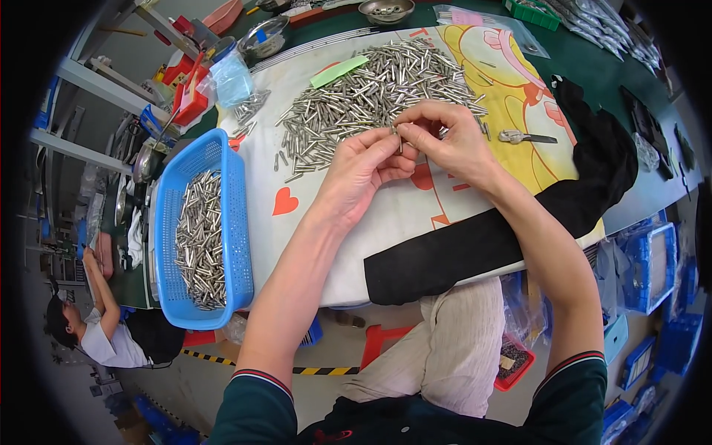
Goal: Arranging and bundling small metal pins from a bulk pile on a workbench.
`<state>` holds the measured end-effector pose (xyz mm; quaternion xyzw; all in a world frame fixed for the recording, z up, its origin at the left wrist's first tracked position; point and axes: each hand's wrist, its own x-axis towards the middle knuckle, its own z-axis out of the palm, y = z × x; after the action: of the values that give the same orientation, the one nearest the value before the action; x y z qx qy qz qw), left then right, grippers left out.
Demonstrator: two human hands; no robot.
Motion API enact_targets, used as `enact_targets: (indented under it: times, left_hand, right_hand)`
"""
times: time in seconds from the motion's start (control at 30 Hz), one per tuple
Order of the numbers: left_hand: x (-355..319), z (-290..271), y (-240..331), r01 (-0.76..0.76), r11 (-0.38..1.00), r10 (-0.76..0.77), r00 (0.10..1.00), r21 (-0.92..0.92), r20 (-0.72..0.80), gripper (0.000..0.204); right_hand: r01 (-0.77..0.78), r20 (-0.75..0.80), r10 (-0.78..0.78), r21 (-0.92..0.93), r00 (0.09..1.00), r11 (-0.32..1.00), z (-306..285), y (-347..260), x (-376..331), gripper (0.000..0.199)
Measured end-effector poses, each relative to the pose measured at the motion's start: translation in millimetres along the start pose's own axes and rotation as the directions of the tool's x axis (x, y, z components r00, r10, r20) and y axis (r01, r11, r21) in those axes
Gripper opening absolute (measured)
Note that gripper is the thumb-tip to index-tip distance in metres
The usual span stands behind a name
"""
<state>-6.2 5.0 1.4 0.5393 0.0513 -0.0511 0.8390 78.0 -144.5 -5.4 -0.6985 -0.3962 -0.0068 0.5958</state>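
Nearest, just below the near edge of the desk, are the person's light trousers, with a red bin on the floor beside them. Across the right part of that near edge lies a long black cloth, running up along the right side under the right forearm. By the left edge stands a blue basket, its slotted walls around a load of small metal pins.

Farther in, over a printed white and yellow cover, the two hands meet — the left hand and right hand both have thumb and fingers closed on one small metal pin, held upright just above the near side of the pile. That pile of loose pins spreads over the middle of the desk toward the far edge, with a pale green slip lying on its far left part. Right of the pile rests a blade with a wrapped handle; left of it a clear bluish bag stands near a few more pins.

Along the far edge sit thin metal rods and two metal bowls — and, toward the far right corner, a green tray. Well apart, beyond the left edge, a co-worker reaches toward another surface.
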Motion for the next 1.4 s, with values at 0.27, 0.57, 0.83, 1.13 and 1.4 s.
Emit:
enact_targets:
  times: [0.27,0.57,0.83,1.13,1.4]
  left_hand:
    - [-13,11,8,-0.408,0.854,0.488,0.843,0.321,-0.226,0.013]
    - [-142,-1,72,-0.128,-0.305,0.825,0.459,0.944,0.329,0.018]
    - [-152,-37,103,0.195,-0.299,0.837,0.523,0.934,0.159,0.017]
    - [-15,-10,10,-0.187,-0.177,0.504,0.826,0.966,0.252,0.009]
    - [-10,-25,5,-0.212,-0.122,0.477,0.844,0.97,0.245,0.008]
  right_hand:
    - [0.111,-0.256,-0.193,-0.303,0.947,0.946,-4,9,6,0.01]
    - [0.068,-0.341,-0.226,-0.419,0.913,0.905,-9,18,1,0.01]
    - [0.079,-0.299,-0.231,-0.444,0.926,0.893,0,15,2,0.011]
    - [0.021,-0.296,-0.172,-0.453,0.94,0.891,-3,16,3,0.011]
    - [0.29,0.019,-0.328,-0.516,0.944,0.806,18,1,9,0.006]
